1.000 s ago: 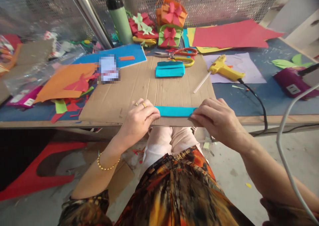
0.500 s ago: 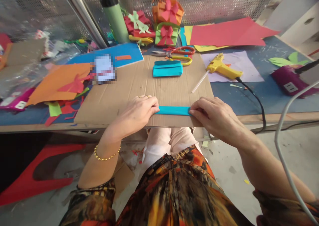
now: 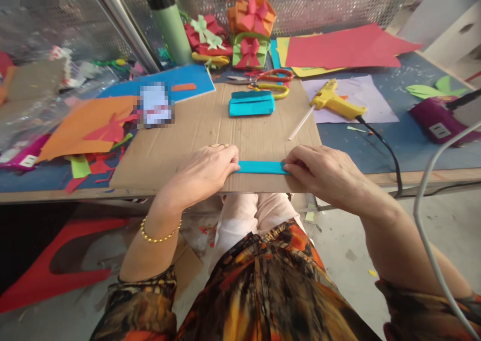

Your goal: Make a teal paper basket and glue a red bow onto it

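Note:
A narrow blue paper strip (image 3: 262,167) lies flat across the cardboard sheet (image 3: 180,140), near the table's front edge. Its left end is pinched by my left hand (image 3: 210,169), fingers closed. At the right end, my right hand (image 3: 319,173) has its thumb and fingers closed on the strip. Beyond the strip sits a folded blue paper piece (image 3: 251,103), touched by neither hand. Scissors with red and yellow handles (image 3: 276,75) lie just behind that piece.
A yellow glue gun (image 3: 338,103) rests on lilac paper at the right, its cable running over the front edge. A phone (image 3: 155,104) and orange paper (image 3: 90,123) are at left. Behind stand a green bottle (image 3: 173,30) and paper baskets (image 3: 251,15).

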The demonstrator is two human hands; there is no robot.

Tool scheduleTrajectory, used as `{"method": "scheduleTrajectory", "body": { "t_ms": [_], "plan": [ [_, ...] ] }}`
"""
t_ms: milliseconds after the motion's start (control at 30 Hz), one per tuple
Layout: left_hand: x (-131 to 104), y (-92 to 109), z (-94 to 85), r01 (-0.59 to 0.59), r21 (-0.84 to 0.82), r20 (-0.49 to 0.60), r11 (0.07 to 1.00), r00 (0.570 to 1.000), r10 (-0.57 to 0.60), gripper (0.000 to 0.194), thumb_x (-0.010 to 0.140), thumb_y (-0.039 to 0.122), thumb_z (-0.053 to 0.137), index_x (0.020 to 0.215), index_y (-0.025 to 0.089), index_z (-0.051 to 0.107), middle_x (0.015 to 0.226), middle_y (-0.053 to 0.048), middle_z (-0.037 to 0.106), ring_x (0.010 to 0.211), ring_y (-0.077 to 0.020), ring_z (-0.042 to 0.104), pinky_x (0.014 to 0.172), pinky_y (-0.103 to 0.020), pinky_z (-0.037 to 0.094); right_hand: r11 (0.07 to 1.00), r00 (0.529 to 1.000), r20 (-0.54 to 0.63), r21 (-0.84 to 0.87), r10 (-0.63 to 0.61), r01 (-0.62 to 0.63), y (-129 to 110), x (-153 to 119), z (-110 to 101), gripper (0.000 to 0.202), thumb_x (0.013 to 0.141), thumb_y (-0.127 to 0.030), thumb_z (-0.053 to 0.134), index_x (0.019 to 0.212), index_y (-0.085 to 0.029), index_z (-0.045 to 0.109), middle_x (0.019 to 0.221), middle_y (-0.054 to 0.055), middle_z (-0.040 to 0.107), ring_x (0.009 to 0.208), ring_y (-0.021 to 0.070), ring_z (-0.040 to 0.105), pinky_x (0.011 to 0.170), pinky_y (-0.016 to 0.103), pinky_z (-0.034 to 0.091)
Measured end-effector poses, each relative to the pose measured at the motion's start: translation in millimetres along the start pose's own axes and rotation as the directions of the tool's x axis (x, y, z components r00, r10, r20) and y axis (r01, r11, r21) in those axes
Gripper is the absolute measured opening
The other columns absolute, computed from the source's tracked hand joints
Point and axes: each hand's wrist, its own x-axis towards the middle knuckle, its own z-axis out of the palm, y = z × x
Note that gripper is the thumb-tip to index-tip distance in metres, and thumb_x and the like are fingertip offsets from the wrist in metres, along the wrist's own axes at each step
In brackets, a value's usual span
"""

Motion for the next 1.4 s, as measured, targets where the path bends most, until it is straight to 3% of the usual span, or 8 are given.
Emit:
{"method": "scheduleTrajectory", "body": {
  "t_ms": [367, 533, 767, 1067, 1233, 1400],
  "plan": [
    [-3.3, 7.1, 1.2, 0.013, 0.067, -0.056, 0.998, 0.998, -0.01, 0.015, 0.1, 0.01, 0.064, 0.091, 0.02, 0.058, 0.085, -0.001, 0.068, 0.078, -0.0199, 0.06, 0.073, -0.032, 0.037, 0.998, 0.992, 0.118, -0.025, 0.054, -0.051, 0.2, 11.8, -9.0, 0.023, 0.1, -0.032, 0.05, 0.093, -0.023, 0.07, 0.073, 0.003, 0.074, 0.058, 0.0166, 0.059, 0.054, 0.029, 0.031],
    [-14.9, 2.4, 18.0, 0.065, 0.189, -0.233, 0.98, 0.972, -0.02, 0.014, 0.104, 0.012, 0.061, 0.092, 0.02, 0.059, 0.093, -0.004, 0.068, 0.089, -0.0232, 0.063, 0.08, -0.036, 0.039, 0.996, 0.985, 0.145, -0.02, 0.094, -0.092, -2.1, 9.1, -9.0, 0.02, 0.099, -0.034, 0.051, 0.095, -0.024, 0.068, 0.075, 0.002, 0.074, 0.06, 0.0173, 0.059, 0.055, 0.028, 0.029],
    [-30.5, -8.2, 41.9, 0.17, 0.235, -0.49, 0.957, 0.871, -0.035, 0.015, 0.107, 0.02, 0.058, 0.093, 0.021, 0.06, 0.096, -0.006, 0.067, 0.093, -0.0256, 0.062, 0.082, -0.038, 0.04, 0.996, 0.994, 0.075, 0.048, 0.075, -0.079, 3.8, 0.2, 0.0, 0.022, 0.1, -0.037, 0.047, 0.092, -0.025, 0.063, 0.074, 0.002, 0.07, 0.061, 0.0192, 0.059, 0.058, 0.03, 0.032],
    [-42.9, -17.2, 47.8, 0.108, 0.038, -0.596, 0.993, 0.801, -0.064, 0.027, 0.114, 0.028, 0.041, 0.103, 0.022, 0.065, 0.098, -0.006, 0.071, 0.093, -0.0227, 0.064, 0.085, -0.038, 0.045, 0.997, 1.0, -0.009, 0.071, 0.029, -0.028, 6.7, -7.9, 7.8, 0.015, 0.099, -0.034, 0.051, 0.088, -0.026, 0.058, 0.071, 0.001, 0.068, 0.058, 0.0186, 0.056, 0.057, 0.03, 0.032],
    [-51.4, -17.2, 46.8, 0.085, -0.203, -0.551, 0.975, 0.814, -0.186, 0.022, 0.108, 0.019, 0.049, 0.122, 0.022, 0.065, 0.107, -0.005, 0.074, 0.103, -0.0225, 0.068, 0.092, -0.04, 0.048, 0.997, 0.999, -0.022, 0.077, 0.034, -0.032, 7.0, -8.6, 9.0, 0.017, 0.099, -0.034, 0.052, 0.085, -0.026, 0.056, 0.069, 0.0, 0.066, 0.056, 0.0176, 0.054, 0.056, 0.03, 0.032],
    [-51.1, -21.3, 36.9, 0.099, -0.33, -0.468, 0.939, 0.847, -0.254, 0.022, 0.102, 0.015, 0.052, 0.117, 0.022, 0.067, 0.11, -0.005, 0.076, 0.104, -0.022, 0.069, 0.094, -0.04, 0.049, 0.994, 0.998, -0.014, 0.098, 0.054, -0.052, 8.2, -7.1, 7.7, 0.018, 0.098, -0.036, 0.054, 0.085, -0.027, 0.061, 0.069, 0.0, 0.067, 0.056, 0.0176, 0.056, 0.054, 0.029, 0.034]
  ]
}}
